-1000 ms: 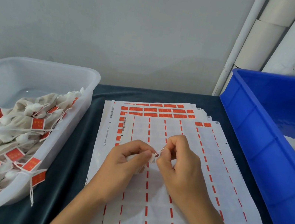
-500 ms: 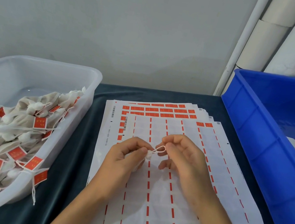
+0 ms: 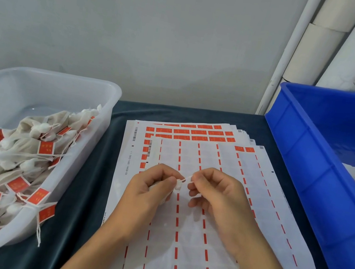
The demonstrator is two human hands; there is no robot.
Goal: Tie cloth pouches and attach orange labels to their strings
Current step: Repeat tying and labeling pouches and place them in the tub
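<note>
Pulling taut now: the thin white string, looped half a second ago, is drawn into a short straight line between the two sets of fingertips. It is pinched by the right hand, thumb against curled forefinger. The small white cloth pouch is gripped in the left hand, fingers curled round it, only its gathered neck left showing just beyond the thumb. The knot is judged to be closing, so labelling should follow. The pouch body is hidden inside the fist, and the knot itself is too small to be made out. No orange label is seen on this string.
</note>
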